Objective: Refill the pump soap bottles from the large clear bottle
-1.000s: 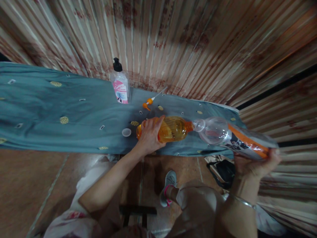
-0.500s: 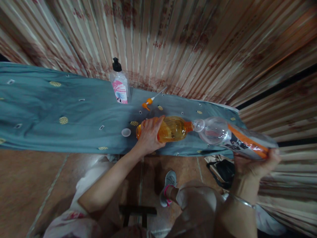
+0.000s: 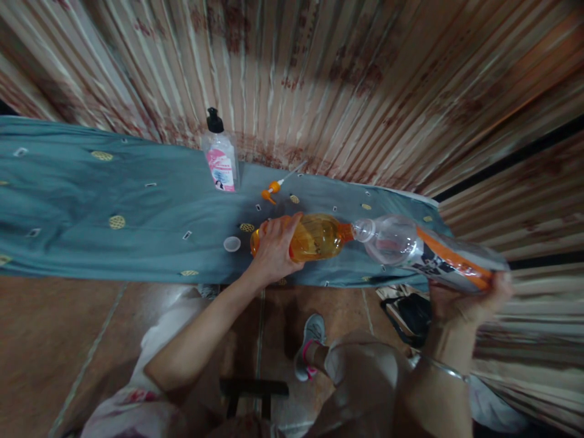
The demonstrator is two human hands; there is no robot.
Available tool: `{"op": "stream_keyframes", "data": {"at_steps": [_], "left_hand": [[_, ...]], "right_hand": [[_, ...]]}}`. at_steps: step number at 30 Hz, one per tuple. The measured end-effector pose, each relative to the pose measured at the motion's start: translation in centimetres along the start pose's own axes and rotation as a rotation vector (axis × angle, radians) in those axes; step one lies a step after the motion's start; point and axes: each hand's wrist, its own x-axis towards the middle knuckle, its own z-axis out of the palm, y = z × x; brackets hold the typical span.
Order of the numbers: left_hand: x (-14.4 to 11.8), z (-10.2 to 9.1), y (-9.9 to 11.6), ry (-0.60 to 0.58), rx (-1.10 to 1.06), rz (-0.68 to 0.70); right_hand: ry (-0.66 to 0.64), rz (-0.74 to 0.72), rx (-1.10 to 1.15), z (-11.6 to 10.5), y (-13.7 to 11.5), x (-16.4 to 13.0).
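Observation:
My left hand (image 3: 274, 246) grips a bottle of orange liquid (image 3: 319, 236), which lies nearly flat above a blue-grey cloth (image 3: 137, 207). Its neck meets the mouth of a large clear bottle (image 3: 401, 243) with an orange and white label. That clear bottle is tipped on its side and held from below at its base end by my right hand (image 3: 465, 304). A small white cap (image 3: 232, 244) lies on the cloth just left of my left hand. An orange pump head with a thin tube (image 3: 276, 186) lies on the cloth behind the orange bottle.
A pump bottle with a pink label and black top (image 3: 220, 155) stands on the cloth by the striped curtain (image 3: 319, 79). Below are a tiled floor (image 3: 50, 340), my knees, a grey shoe (image 3: 311, 340) and a dark bag (image 3: 410, 316).
Almost nothing has moved. The base end of the clear bottle and my right hand have shifted slightly.

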Motion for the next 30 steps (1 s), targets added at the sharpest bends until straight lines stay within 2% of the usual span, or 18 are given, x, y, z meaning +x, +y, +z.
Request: {"op": "stream_keyframes", "data": {"at_steps": [7, 19, 30], "left_hand": [[0.06, 0.02, 0.04, 0.016, 0.005, 0.003], [0.28, 0.04, -0.46, 0.032, 0.015, 0.037], [0.70, 0.01, -0.29, 0.005, 0.029, 0.008]], "right_hand": [[-0.019, -0.001, 0.000, 0.06, 0.07, 0.06], [0.026, 0.077, 0.019, -0.29, 0.54, 0.07], [0.028, 0.121, 0.050, -0.37, 0.54, -0.01]]}}
